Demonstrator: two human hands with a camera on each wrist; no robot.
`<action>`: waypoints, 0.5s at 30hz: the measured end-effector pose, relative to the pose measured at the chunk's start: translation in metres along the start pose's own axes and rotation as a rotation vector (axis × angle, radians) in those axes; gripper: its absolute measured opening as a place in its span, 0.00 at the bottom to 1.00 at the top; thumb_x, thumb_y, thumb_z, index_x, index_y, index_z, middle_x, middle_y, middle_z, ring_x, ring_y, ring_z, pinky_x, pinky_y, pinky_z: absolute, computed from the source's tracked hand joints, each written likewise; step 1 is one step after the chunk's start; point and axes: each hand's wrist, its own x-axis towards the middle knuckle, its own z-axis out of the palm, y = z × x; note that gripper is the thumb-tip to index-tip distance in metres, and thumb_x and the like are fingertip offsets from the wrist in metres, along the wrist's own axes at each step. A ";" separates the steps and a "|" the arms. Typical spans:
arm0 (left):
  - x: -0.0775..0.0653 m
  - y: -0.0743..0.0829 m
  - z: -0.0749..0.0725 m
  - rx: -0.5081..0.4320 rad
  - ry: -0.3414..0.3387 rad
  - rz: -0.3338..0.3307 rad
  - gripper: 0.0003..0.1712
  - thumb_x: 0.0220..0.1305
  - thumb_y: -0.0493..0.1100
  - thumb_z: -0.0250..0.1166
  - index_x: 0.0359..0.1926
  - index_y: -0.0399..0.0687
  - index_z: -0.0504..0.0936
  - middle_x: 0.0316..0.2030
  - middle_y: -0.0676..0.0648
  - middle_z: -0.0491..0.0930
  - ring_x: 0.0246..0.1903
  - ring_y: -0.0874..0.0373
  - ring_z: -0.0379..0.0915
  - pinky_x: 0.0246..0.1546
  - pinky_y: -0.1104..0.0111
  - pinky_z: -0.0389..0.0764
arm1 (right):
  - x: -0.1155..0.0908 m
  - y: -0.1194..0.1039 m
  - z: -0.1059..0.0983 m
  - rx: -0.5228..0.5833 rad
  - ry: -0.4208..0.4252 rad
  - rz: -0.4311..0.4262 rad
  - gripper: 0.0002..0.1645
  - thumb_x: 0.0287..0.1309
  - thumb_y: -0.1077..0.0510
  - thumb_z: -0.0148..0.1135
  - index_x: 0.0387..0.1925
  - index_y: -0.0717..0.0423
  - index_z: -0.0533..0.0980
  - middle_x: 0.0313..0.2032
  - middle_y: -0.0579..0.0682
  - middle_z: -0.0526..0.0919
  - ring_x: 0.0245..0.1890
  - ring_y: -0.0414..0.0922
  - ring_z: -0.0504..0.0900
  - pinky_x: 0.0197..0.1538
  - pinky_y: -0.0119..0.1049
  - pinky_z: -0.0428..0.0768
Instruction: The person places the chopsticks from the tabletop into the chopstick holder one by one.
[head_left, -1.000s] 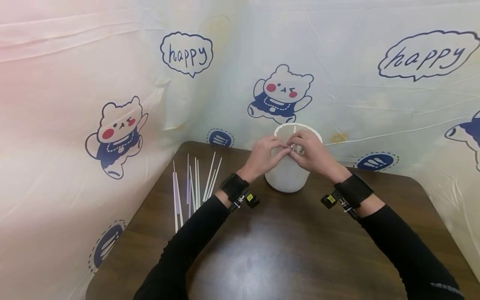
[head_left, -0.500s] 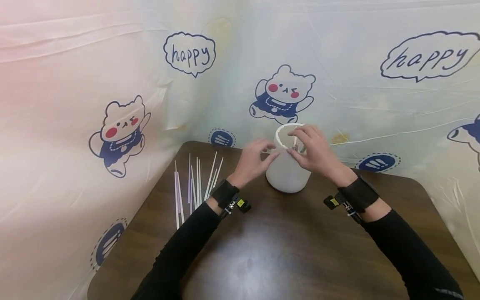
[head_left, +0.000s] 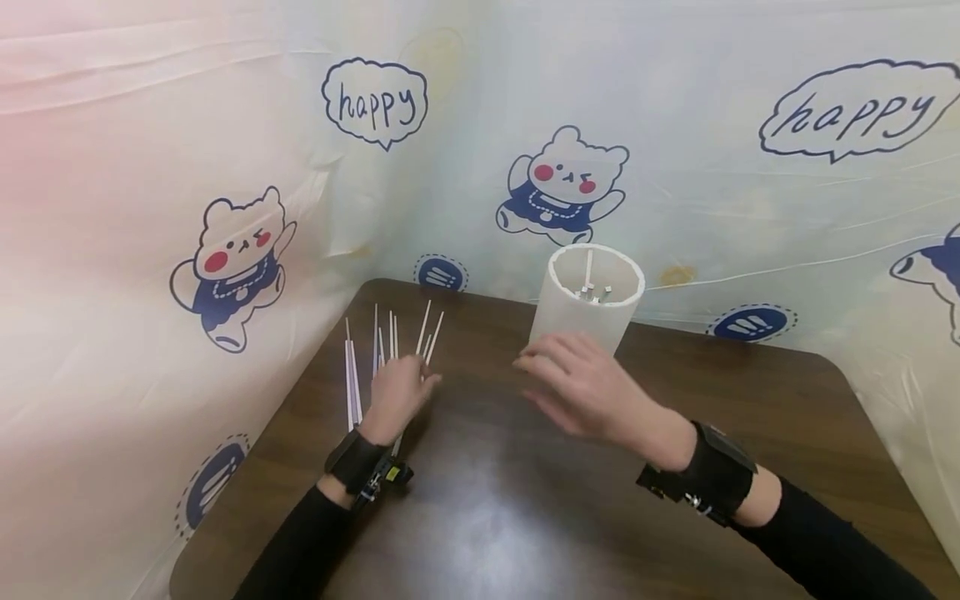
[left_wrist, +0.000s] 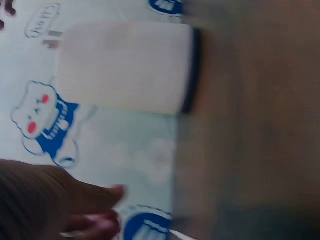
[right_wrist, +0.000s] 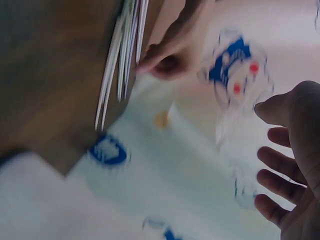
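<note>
Slim sticks (head_left: 352, 379) in pale purple, white and pale green lie in a loose row at the table's left. My left hand (head_left: 399, 393) is over the right part of this row, fingers bent and thumb out to the side; the hand hides part of the sticks. Farther right stands a tall white cylindrical container (head_left: 572, 321), its top uncovered and several small silvery ends (head_left: 592, 292) showing inside. Its dark base shows in the left wrist view. My right hand (head_left: 588, 385) is raised in front of the container, holding nothing, with fingers relaxed and apart (right_wrist: 280, 170).
The dark brown wooden table (head_left: 487, 508) has rounded corners. Behind and beside it hangs a pale cloth (head_left: 465, 125) printed with bears and speech bubbles. Each wrist wears a black strap (head_left: 716, 471) with a small camera.
Both hands have left the container's rim. The left has swung left and down to the sticks; the right has dropped toward me, baring the container's top.
</note>
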 end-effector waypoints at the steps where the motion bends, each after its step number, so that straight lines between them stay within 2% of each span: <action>1: -0.005 -0.005 0.003 0.007 -0.045 -0.031 0.20 0.60 0.48 0.75 0.18 0.46 0.78 0.13 0.53 0.72 0.13 0.62 0.62 0.14 0.71 0.62 | -0.002 -0.008 0.003 0.000 -0.018 -0.021 0.24 0.52 0.55 0.74 0.51 0.56 0.80 0.48 0.52 0.85 0.50 0.49 0.82 0.52 0.43 0.82; 4: -0.019 -0.013 0.012 0.019 -0.142 -0.093 0.31 0.56 0.48 0.77 0.09 0.50 0.65 0.10 0.57 0.56 0.12 0.64 0.51 0.13 0.73 0.52 | -0.012 -0.030 0.015 0.023 -0.079 -0.075 0.25 0.49 0.55 0.76 0.50 0.55 0.80 0.47 0.49 0.85 0.49 0.46 0.82 0.51 0.39 0.82; 7: -0.027 -0.016 0.017 0.041 -0.147 -0.112 0.36 0.54 0.47 0.78 0.08 0.53 0.58 0.11 0.58 0.49 0.14 0.63 0.50 0.13 0.72 0.52 | -0.024 -0.050 0.027 0.092 -0.135 -0.105 0.24 0.51 0.54 0.75 0.51 0.51 0.79 0.48 0.46 0.83 0.48 0.43 0.81 0.49 0.34 0.81; 11: -0.030 -0.017 0.019 0.087 -0.118 -0.152 0.32 0.54 0.47 0.78 0.11 0.51 0.63 0.13 0.55 0.56 0.15 0.60 0.56 0.13 0.70 0.57 | -0.043 -0.071 0.042 0.229 -0.196 -0.097 0.20 0.61 0.54 0.68 0.54 0.48 0.77 0.50 0.43 0.81 0.48 0.39 0.79 0.48 0.31 0.79; 15: -0.032 -0.018 0.019 0.125 -0.102 -0.178 0.24 0.57 0.47 0.77 0.15 0.44 0.74 0.15 0.49 0.70 0.16 0.56 0.67 0.13 0.66 0.66 | -0.062 -0.083 0.055 0.315 -0.251 -0.094 0.19 0.63 0.55 0.66 0.55 0.47 0.75 0.50 0.41 0.80 0.47 0.37 0.78 0.50 0.30 0.79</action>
